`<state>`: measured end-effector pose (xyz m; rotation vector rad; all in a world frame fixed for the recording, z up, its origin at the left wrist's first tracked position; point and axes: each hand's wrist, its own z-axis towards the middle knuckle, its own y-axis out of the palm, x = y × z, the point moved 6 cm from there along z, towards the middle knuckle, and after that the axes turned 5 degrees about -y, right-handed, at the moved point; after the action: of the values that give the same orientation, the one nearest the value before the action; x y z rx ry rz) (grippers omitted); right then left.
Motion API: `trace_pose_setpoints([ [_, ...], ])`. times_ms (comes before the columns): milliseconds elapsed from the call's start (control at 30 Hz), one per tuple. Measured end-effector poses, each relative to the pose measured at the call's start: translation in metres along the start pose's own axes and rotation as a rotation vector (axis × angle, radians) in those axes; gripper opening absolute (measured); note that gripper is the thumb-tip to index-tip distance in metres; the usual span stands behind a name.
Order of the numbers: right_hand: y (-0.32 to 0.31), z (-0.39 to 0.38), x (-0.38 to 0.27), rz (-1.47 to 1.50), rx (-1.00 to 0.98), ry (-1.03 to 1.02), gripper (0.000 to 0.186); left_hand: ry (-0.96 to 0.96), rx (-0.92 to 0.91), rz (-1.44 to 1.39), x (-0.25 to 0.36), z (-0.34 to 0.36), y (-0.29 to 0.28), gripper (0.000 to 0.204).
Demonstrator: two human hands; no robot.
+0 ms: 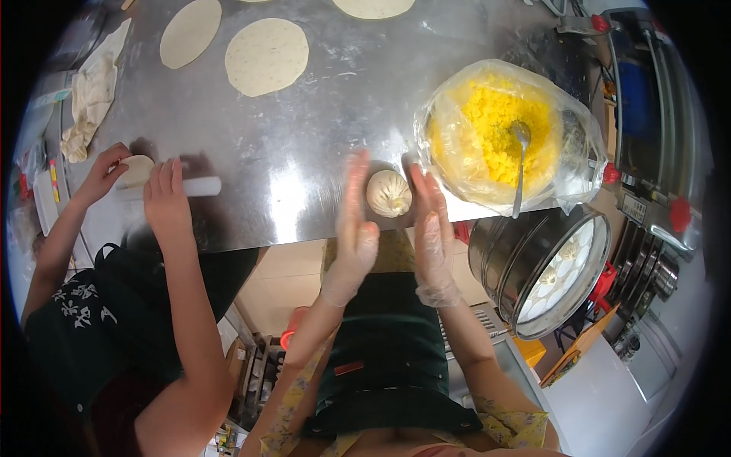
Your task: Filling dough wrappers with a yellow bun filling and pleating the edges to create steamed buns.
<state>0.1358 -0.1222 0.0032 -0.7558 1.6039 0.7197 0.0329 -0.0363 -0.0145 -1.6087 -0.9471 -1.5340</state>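
A pleated dough bun (389,193) sits on the steel table between my two gloved hands. My left hand (355,228) is on its left side with fingers stretched out and blurred. My right hand (430,228) is on its right side, fingers extended; I cannot tell if either hand touches the bun. Just beyond my right hand stands a plastic-lined bowl (434,129) of yellow crumbly filling (491,114), with a metal spoon (519,179) in it.
A co-worker's hands (164,194) roll a dough round with a white rolling pin (204,186) at left. Dough rounds (266,57) and a cloth (87,91) lie on the table (343,99). A metal steamer (495,274) holding buns stands beside the table's right front edge.
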Motion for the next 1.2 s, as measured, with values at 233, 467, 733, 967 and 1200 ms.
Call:
trace_pose_setpoints([
  [233, 0.023, 0.01, 0.024, 0.624, 0.314, 0.415, 0.077, -0.231, 0.166, -0.372, -0.006, -0.021, 0.017, 0.108],
  [467, 0.021, 0.005, 0.014, 0.115, 0.0, -0.179, 0.076, -0.246, 0.075, -0.246, -0.017, -0.027, 0.018, 0.109],
  [733, 0.001, 0.011, -0.03, -0.787, -0.156, -0.172, 0.071, -0.027, 0.358, 0.01, -0.017, -0.006, -0.041, 0.066],
  [967, 0.068, 0.04, -0.035, -1.682, -0.448, -0.594, 0.036, 0.157, 0.325, 0.118, -0.023, -0.004, -0.04, 0.051],
  [1200, 0.062, 0.035, -0.017, -1.618, -0.373, -0.493, 0.021, 0.088, 0.409, 0.051, -0.044, -0.006, -0.042, 0.047],
])
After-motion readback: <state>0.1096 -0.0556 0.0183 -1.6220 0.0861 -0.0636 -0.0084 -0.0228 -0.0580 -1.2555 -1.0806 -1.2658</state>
